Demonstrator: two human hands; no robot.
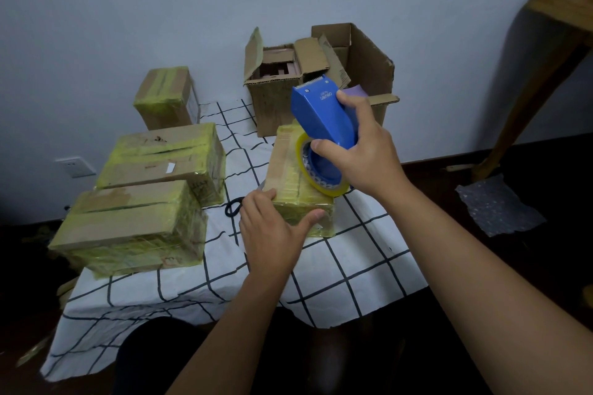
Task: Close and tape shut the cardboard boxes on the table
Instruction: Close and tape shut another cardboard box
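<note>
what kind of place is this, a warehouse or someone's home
Probably a room in a home used for packing: a low table under a checked cloth, a wall socket, taped boxes and a wooden furniture leg.

Six boxes (290, 176); one tape dispenser (324, 115)

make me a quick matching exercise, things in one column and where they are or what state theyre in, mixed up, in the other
Things:
1. tape dispenser
2. small taped box
3. open box
4. bubble wrap

Place or state:
a. flaps up, by the wall
b. on the dark floor at the right
c. gripped in the right hand
d. steadied by the left hand

Pairs: 1-c, 2-d, 3-a, 4-b
</note>
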